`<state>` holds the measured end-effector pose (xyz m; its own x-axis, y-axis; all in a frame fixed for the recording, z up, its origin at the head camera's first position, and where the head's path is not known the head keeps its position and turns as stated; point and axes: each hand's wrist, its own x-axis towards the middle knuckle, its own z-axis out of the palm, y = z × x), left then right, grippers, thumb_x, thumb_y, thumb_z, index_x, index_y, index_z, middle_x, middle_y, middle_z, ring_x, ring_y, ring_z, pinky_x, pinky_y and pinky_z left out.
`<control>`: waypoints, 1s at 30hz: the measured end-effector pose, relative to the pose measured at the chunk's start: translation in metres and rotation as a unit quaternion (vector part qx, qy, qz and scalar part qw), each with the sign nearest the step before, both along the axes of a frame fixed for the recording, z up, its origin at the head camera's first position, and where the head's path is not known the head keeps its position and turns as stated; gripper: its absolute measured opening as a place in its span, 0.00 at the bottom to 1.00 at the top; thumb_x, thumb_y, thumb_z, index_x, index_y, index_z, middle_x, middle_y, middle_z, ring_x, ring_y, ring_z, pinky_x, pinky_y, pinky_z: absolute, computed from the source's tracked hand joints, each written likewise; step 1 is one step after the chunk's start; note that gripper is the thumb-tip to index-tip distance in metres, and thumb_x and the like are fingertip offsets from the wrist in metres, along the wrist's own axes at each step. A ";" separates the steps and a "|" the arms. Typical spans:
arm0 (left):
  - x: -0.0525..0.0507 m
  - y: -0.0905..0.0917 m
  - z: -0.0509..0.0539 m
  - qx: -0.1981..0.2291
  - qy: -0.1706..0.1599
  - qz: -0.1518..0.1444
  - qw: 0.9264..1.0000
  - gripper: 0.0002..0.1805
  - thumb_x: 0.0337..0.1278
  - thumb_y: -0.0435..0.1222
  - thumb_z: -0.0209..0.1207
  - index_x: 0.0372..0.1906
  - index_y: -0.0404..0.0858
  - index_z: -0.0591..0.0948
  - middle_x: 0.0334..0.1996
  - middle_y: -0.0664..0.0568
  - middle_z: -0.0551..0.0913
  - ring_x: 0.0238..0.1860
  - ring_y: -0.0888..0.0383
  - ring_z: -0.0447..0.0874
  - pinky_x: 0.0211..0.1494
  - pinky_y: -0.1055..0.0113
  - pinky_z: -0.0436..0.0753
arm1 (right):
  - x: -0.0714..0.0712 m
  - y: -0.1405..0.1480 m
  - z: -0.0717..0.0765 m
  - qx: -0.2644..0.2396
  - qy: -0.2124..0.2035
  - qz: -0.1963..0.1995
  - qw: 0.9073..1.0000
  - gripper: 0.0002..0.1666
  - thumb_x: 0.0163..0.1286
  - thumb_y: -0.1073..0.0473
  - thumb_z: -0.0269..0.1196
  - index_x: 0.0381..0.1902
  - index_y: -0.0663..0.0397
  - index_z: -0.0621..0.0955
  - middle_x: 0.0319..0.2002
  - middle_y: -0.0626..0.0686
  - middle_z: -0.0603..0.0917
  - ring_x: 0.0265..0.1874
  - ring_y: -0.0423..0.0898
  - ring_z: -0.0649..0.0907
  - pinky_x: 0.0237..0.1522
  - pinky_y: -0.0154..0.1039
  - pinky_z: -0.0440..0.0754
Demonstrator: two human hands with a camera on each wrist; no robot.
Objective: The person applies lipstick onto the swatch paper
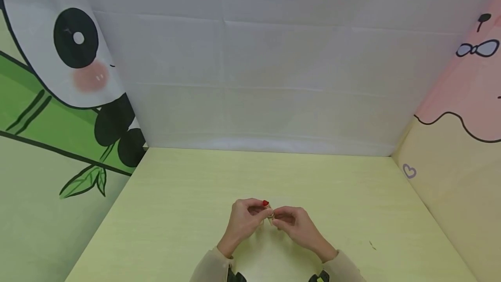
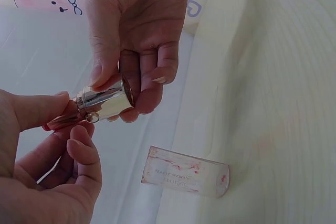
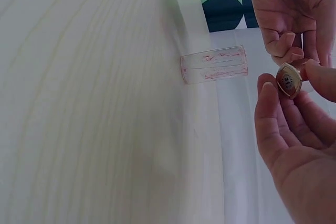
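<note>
Between two hands (image 2: 52,169) (image 2: 144,27), apparently one gold lipstick (image 2: 107,102)

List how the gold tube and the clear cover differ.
Look: the gold tube is shiny and opaque; the clear cover is see-through.
Support: the left hand and right hand hold the gold tube; the clear cover stands on the table.
Shared: both show red, a tip on the gold tube, smears on the clear cover.
</note>
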<state>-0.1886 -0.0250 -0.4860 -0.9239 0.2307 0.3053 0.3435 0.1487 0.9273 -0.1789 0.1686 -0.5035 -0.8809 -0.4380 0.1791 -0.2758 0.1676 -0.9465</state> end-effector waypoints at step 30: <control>0.017 0.002 0.038 -0.002 -0.017 -0.020 1.000 0.05 0.52 0.28 0.67 0.32 0.28 0.85 0.27 0.42 0.84 0.25 0.48 0.83 0.29 0.68 0.81 | 0.000 0.008 0.001 -0.063 -0.108 0.055 0.991 0.19 0.72 0.62 0.58 0.56 0.67 0.75 0.49 0.71 0.78 0.46 0.59 0.82 0.43 0.48 0.81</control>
<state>-0.1717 -0.0229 -0.4482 -0.9237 0.2690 0.2728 0.3176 0.1394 0.9379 -0.1787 0.1765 -0.5029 -0.8528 -0.5198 0.0506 -0.0746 0.0253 -0.9969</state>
